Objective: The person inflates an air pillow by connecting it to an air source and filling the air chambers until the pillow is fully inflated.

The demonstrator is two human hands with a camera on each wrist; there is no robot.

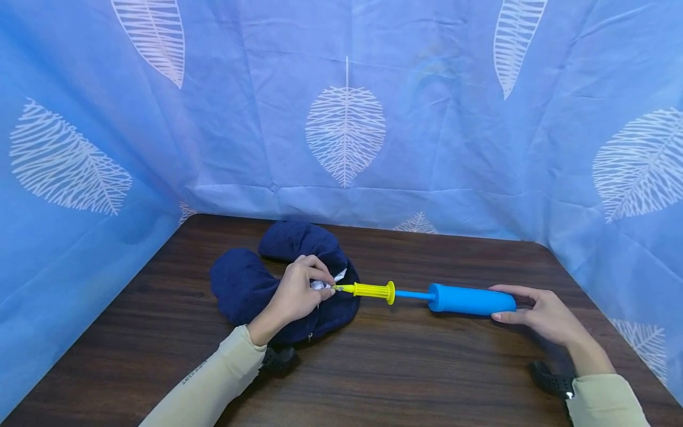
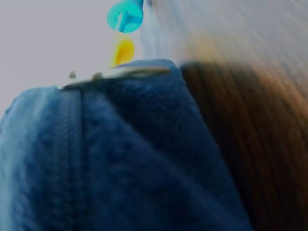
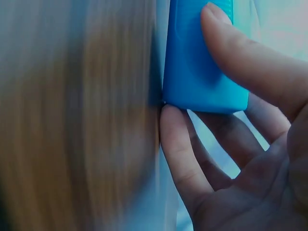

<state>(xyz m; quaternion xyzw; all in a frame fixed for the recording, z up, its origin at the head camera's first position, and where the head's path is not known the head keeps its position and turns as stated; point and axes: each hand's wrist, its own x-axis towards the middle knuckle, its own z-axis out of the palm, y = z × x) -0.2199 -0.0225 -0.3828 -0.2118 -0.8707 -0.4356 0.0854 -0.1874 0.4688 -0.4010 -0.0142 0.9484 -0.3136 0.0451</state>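
Note:
A navy U-shaped neck pillow (image 1: 240,290) lies on the table, its zipper running toward the near edge. Over its right part, my left hand (image 1: 299,290) pinches a white piece (image 1: 320,285) at the pillow's opening, by the thin tip of a hand pump. The pump's yellow ribbed section (image 1: 373,290) points left, joined by a blue rod to its blue barrel (image 1: 469,299). My right hand (image 1: 549,317) grips the barrel's far right end between thumb and fingers; the right wrist view shows the thumb over the barrel (image 3: 202,72). Fingers hide how tip and white piece meet.
The dark wooden table (image 1: 416,367) runs under everything. Blue cloth (image 1: 240,118) with white leaf prints hangs behind it and at both sides. Dark straps (image 1: 552,379) circle the wrists. In the left wrist view, pillow fabric (image 2: 120,159) fills much of the picture, blurred.

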